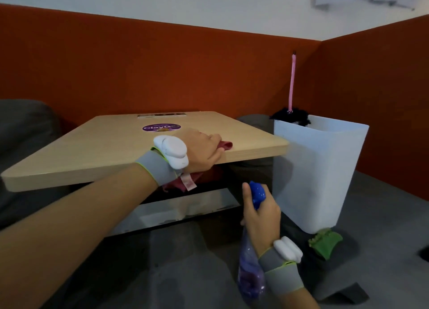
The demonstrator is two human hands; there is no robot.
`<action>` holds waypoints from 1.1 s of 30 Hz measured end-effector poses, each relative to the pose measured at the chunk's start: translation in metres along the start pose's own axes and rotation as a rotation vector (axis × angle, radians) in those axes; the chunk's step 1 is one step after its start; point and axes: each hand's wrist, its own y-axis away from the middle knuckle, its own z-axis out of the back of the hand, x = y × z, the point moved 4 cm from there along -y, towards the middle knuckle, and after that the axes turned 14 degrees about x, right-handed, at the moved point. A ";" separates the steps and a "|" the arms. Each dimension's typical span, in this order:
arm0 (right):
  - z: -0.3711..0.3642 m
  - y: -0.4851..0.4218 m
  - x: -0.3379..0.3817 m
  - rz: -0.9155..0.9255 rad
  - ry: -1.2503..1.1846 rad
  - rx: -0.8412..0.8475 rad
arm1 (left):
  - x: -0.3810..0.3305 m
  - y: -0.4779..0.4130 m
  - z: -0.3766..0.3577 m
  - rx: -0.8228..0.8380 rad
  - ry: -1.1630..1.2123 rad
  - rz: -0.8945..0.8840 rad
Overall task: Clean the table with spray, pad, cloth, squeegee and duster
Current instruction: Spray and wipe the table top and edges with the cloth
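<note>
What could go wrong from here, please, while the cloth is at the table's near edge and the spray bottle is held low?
1. The cloth hangs partly below the table edge under the left hand; it might slip free.
2. The right hand grips the spray bottle below the tabletop, so a stray squeeze could miss the top.
3. The bin holding the tall duster stands close to the table corner; a wide wipe could knock it.
</note>
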 end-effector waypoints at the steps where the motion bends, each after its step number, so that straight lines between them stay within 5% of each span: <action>1: 0.008 -0.008 0.003 0.026 0.014 -0.035 | -0.003 -0.005 -0.001 -0.017 -0.014 0.007; 17: 0.022 -0.031 -0.007 -0.006 0.083 -0.105 | -0.039 -0.019 0.008 -0.031 0.132 -0.062; 25: 0.017 0.000 -0.040 -0.113 0.114 -0.057 | -0.080 -0.098 0.024 0.130 0.297 -0.057; 33: -0.006 0.018 -0.032 -0.147 0.096 0.038 | -0.114 -0.119 0.000 0.030 -0.061 0.011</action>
